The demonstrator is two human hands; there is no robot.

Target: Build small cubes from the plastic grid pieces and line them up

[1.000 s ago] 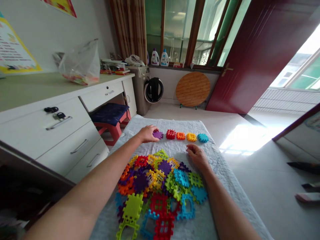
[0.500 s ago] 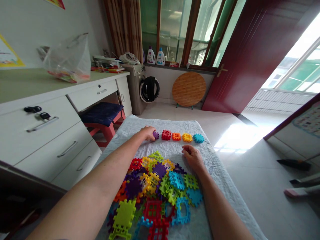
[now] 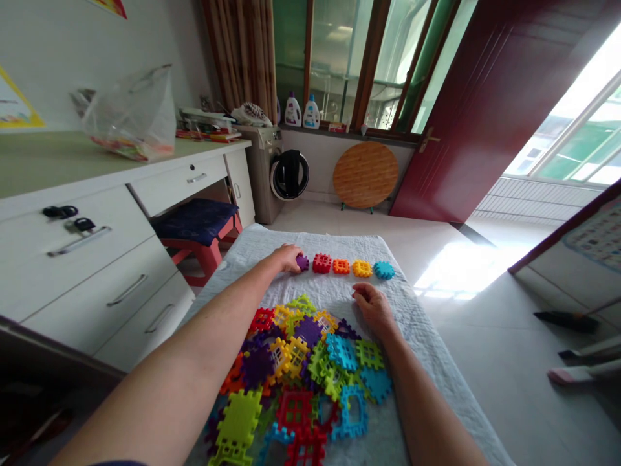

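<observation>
Now | my left hand (image 3: 288, 257) pinches purple interlocking tile (image 3: 303, 263) | right hand (image 3: 373, 304) loosely curled | sideways slip could bump red tile stack (image 3: 322, 263)

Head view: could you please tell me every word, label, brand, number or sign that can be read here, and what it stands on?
No text is legible.
Two bottles: labels too small to read.
Left poster: print too blurred.
Right wall chart: too blurred.
Red box on the sill: too small.
Toy pieces: no text can be made out.
</observation>
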